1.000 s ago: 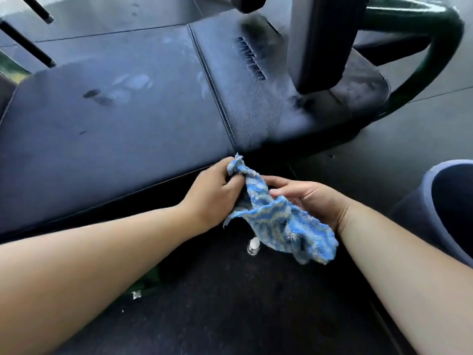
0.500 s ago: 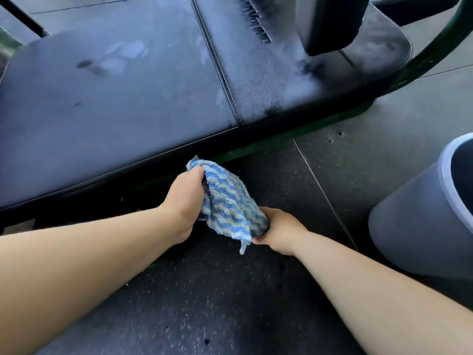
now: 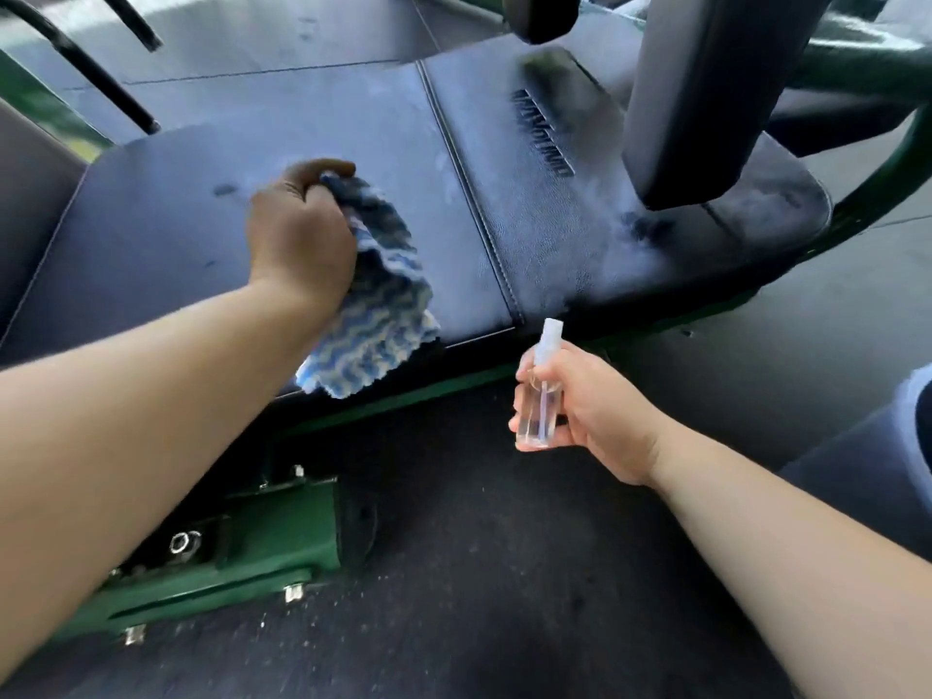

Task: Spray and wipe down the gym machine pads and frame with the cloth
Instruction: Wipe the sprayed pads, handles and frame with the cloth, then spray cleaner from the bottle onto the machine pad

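Raised lettering (image 3: 543,133) on the black seat pad (image 3: 529,244) is too blurred to read.

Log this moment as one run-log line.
left hand: grips cloth over pad | right hand: holds spray bottle upright, in front of pad edge | phase: wipe pad

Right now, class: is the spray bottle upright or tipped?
Upright, roughly: the right hand grips the spray bottle with its nozzle on top.

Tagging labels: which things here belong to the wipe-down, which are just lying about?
Job: cloth in left hand; spray bottle in right hand; bench pad; green frame.
Lying about: tub at right edge; black bars.
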A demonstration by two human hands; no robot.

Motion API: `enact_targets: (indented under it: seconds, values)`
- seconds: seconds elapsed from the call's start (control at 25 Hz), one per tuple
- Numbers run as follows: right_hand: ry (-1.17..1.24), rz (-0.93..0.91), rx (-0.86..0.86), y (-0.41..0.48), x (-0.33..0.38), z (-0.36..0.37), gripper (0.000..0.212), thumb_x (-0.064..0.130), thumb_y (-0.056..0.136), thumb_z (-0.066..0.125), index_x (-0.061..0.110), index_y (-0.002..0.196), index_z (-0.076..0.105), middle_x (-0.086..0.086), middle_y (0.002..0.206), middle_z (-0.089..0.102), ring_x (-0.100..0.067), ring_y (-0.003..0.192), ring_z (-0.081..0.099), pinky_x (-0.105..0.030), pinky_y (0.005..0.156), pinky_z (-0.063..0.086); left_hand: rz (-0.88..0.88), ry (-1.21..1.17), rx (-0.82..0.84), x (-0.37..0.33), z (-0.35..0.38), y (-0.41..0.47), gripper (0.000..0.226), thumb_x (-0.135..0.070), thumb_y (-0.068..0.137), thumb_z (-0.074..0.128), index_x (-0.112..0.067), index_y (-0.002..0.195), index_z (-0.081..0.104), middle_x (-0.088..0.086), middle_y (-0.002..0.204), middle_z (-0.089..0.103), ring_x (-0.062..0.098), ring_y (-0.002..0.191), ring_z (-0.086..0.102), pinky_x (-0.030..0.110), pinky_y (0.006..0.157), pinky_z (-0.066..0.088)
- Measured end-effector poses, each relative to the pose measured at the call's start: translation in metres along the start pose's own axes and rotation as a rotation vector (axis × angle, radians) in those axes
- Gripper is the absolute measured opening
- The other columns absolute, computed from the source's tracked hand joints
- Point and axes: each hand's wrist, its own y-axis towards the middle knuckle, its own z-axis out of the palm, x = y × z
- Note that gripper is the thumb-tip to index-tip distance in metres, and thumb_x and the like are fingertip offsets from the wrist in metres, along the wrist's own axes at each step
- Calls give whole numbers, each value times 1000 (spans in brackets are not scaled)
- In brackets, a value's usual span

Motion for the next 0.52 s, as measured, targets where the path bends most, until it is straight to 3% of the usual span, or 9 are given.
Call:
enact_targets:
  seconds: [0.12,0.2,0.28,0.4,0.52]
  values:
    - [33,-174,34,-2,39,6,24,20,91,39,18,105,58,-10,68,55,-20,58,49,-30,54,41,103,571,327,27,9,-3,45,-52,77,44,-24,103,67,7,110,59,30,105,55,35,90,43]
    - [87,-251,41,3,54,12,32,19,98,31,21,117,56,-10,63,51,-20,55,44,-32,53,35,199,725,350,43,8,-8,51,-58,74,51,-33,118,60,0,123,53,32,115,48,43,99,40]
    - [145,-307,57,7,66,20,34,18,99,30,32,122,52,-9,62,50,-20,51,40,-32,50,29,268,692,278,50,4,-4,46,-41,79,54,-33,125,58,3,128,51,37,112,49,43,95,43]
    - [139,-336,25,16,76,29,37,16,99,39,44,122,50,0,62,50,-18,48,33,-27,43,22,214,549,231,50,-4,4,45,-15,86,53,-34,126,57,6,129,48,32,110,51,35,90,42]
    - [-195,-415,-184,31,82,29,54,0,86,55,41,120,52,17,55,43,-11,49,31,-18,42,31,188,373,124,43,-15,18,36,-14,87,51,-31,117,63,4,123,53,24,109,52,27,89,38]
